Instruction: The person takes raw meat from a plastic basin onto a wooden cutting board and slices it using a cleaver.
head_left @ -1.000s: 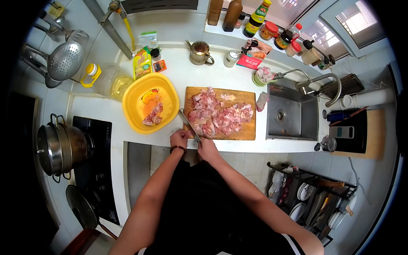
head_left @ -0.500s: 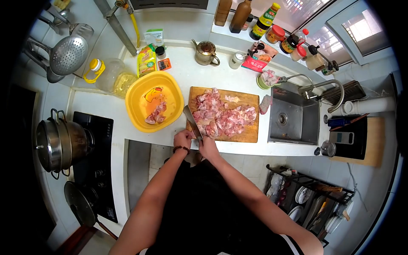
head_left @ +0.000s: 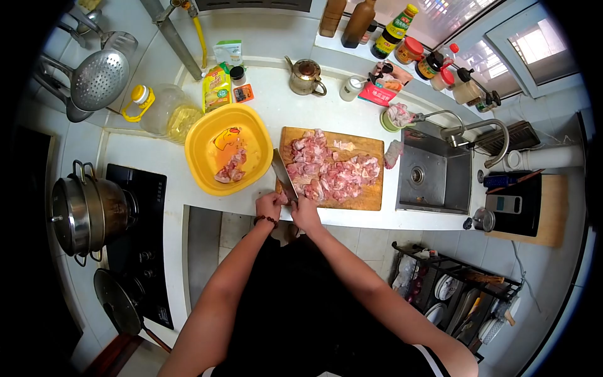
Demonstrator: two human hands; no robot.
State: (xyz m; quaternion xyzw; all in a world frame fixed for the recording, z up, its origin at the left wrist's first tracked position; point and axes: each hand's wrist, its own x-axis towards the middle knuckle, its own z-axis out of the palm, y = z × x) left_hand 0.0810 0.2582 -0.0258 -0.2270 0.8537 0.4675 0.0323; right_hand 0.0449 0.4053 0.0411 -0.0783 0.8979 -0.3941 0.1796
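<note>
My right hand (head_left: 306, 215) is wrapped around the handle of a kitchen knife (head_left: 284, 176), whose broad blade points away from me at the left edge of the wooden cutting board (head_left: 372, 202). Close beside the blade, my left hand (head_left: 269, 206) has its fingers closed on a piece of raw meat (head_left: 282, 196), partly hidden by the fingers. Chopped raw meat (head_left: 344, 176) covers much of the board. Left of it stands a yellow basin (head_left: 196, 157) with a few meat pieces (head_left: 232, 168) inside.
A sink (head_left: 433, 169) with a faucet lies right of the board. Toward the back are a teapot (head_left: 306, 78) and a glass jar (head_left: 352, 88). An oil jug (head_left: 164, 112) stands behind the basin. At left, the stove (head_left: 151, 213) bears a steel pot (head_left: 74, 210) and a pan (head_left: 116, 301).
Both hands and the knife hold almost the same place. The view has shifted very slightly; the meat on the board and in the basin looks the same.
</note>
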